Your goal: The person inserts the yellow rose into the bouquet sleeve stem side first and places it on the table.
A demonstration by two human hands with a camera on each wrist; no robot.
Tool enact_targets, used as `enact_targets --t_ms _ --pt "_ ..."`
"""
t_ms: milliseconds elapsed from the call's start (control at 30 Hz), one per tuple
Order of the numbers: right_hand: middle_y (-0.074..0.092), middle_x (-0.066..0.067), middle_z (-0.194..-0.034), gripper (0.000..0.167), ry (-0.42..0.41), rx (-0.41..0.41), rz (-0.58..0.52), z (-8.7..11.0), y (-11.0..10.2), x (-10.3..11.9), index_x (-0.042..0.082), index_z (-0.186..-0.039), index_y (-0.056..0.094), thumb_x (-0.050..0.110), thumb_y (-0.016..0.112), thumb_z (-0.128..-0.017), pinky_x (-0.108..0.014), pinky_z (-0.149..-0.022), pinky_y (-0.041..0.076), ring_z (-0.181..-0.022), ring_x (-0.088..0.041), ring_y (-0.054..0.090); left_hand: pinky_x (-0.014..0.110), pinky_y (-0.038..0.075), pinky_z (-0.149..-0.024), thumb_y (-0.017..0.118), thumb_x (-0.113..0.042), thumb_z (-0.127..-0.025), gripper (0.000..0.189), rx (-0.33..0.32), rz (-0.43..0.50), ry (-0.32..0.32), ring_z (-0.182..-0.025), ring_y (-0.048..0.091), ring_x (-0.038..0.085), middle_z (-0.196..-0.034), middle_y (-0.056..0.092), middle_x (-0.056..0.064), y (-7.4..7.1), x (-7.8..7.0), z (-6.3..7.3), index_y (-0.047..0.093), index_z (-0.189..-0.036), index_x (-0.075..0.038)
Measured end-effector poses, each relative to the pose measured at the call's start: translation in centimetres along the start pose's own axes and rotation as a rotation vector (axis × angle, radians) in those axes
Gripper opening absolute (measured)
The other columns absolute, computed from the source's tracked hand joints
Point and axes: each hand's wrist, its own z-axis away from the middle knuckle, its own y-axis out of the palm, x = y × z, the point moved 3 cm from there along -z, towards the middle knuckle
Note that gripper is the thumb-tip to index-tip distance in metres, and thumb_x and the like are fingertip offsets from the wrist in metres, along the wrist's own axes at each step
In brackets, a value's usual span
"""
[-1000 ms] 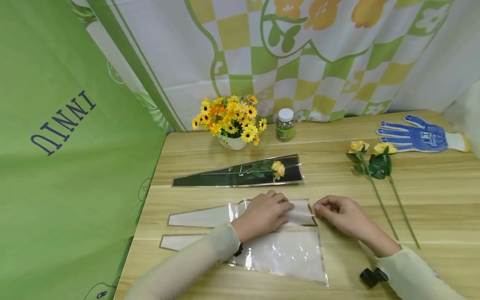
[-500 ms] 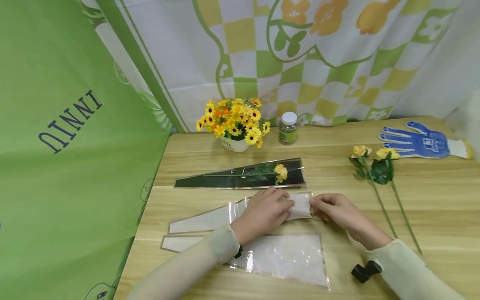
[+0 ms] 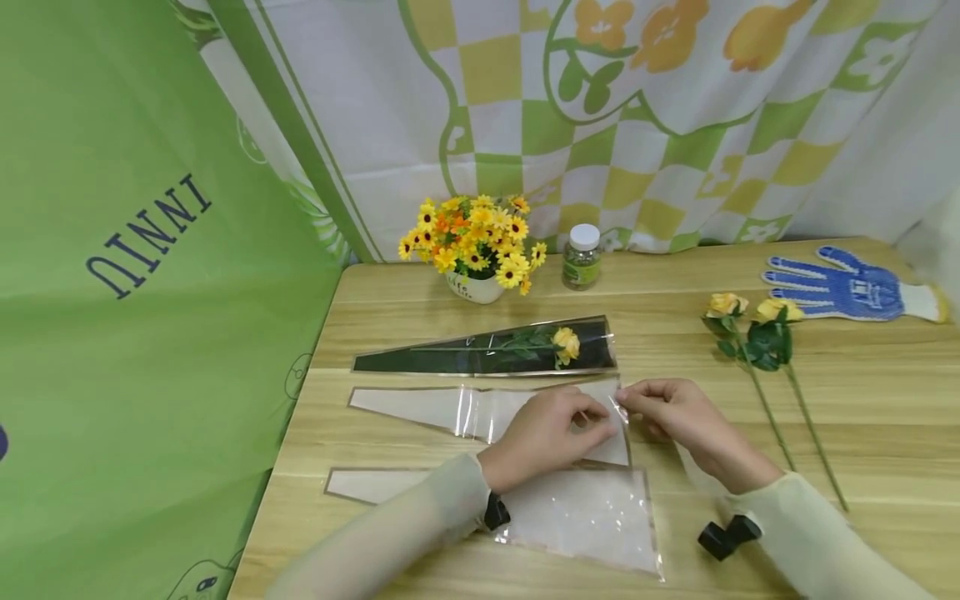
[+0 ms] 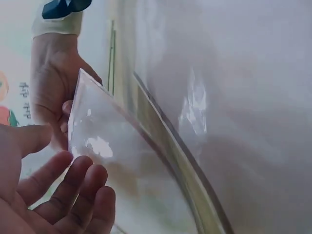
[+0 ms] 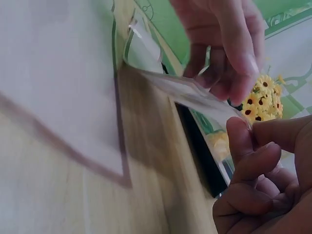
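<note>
A white flower-wrapping sleeve (image 3: 431, 408) with a clear, shiny front and a thin brown border lies crosswise before me. At its wide right end my right hand (image 3: 690, 425) pinches the edge between thumb and index finger. In the right wrist view that sleeve end bows up off the table, and the right hand (image 5: 268, 180) grips its corner. My left hand (image 3: 551, 442) hovers over the sleeve's wide part, thumb apart from the fingers. The left wrist view shows the left hand (image 4: 63, 195) with loosely bent fingers beside the lifted film (image 4: 117, 141), holding nothing.
A second white sleeve (image 3: 592, 525) lies nearer, partly under the left forearm. Beyond is a black sleeve (image 3: 390, 364) holding a yellow rose (image 3: 566, 344). Two yellow roses (image 3: 757, 358) and a blue glove (image 3: 862, 287) lie right; potted flowers (image 3: 480, 242) and a jar (image 3: 582, 258) stand behind.
The left hand has lifted from pressing the sleeve, its thumb and fingers now apart. The sleeve has shifted away toward the black one, its wide end spreading out. The right hand keeps its pinch.
</note>
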Motion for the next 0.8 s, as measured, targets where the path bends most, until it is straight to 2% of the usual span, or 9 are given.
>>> enact_targets --t_ms 100,233,367,633,800 --pt "0.048 0.001 -0.061 0.042 0.003 0.007 -0.032 -0.1 0.5 0.3 -0.003 -0.107 0.072 0.037 0.074 -0.095 -0.027 -0.052 0.043 -0.057 -0.013 0.044 0.011 0.051 -0.069 0.071 -0.045 -0.096 0.021 -0.009 0.177 -0.121 -0.078 0.061 -0.005 -0.089 0.065 -0.022 0.2 0.3 -0.3 0.076 -0.098 -0.025" --pt "0.051 -0.001 -0.063 0.043 0.006 0.006 -0.057 -0.4 1.1 0.4 -0.003 -0.107 0.073 0.038 0.076 -0.093 -0.027 -0.052 0.043 -0.058 -0.013 0.044 0.017 0.054 -0.065 0.076 -0.048 -0.091 0.022 -0.054 0.282 -0.2 -0.072 0.062 0.0 -0.082 0.066 -0.022 0.2 1.0 -0.6 0.074 -0.087 -0.027" --pt "0.056 -0.003 -0.067 0.045 0.007 -0.01 -0.067 -0.6 1.5 0.3 -0.002 -0.107 0.074 0.04 0.077 -0.092 -0.026 -0.051 0.043 -0.058 -0.012 0.044 0.018 0.054 -0.067 0.076 -0.044 -0.092 0.021 -0.072 0.313 -0.212 -0.074 0.062 0.001 -0.081 0.066 -0.018 0.2 1.4 -0.7 0.074 -0.085 -0.024" --pt "0.059 -0.002 -0.071 0.042 -0.006 -0.012 -0.079 -0.6 1.7 0.4 -0.002 -0.107 0.074 0.037 0.075 -0.094 -0.024 -0.05 0.043 -0.058 -0.009 0.045 0.021 0.055 -0.066 0.078 -0.045 -0.09 0.025 -0.05 0.368 -0.246 -0.074 0.064 0.007 -0.081 0.067 -0.014 0.0 1.4 -0.7 0.073 -0.082 -0.022" --pt "0.065 -0.002 -0.077 0.04 -0.011 -0.014 -0.093 -0.6 1.9 0.2 -0.004 -0.107 0.073 0.035 0.073 -0.096 -0.022 -0.052 0.044 -0.061 -0.007 0.047 0.021 0.055 -0.066 0.076 -0.037 -0.093 0.02 -0.043 0.391 -0.266 -0.073 0.064 0.007 -0.082 0.068 -0.014 0.1 1.4 -0.7 0.074 -0.087 -0.019"
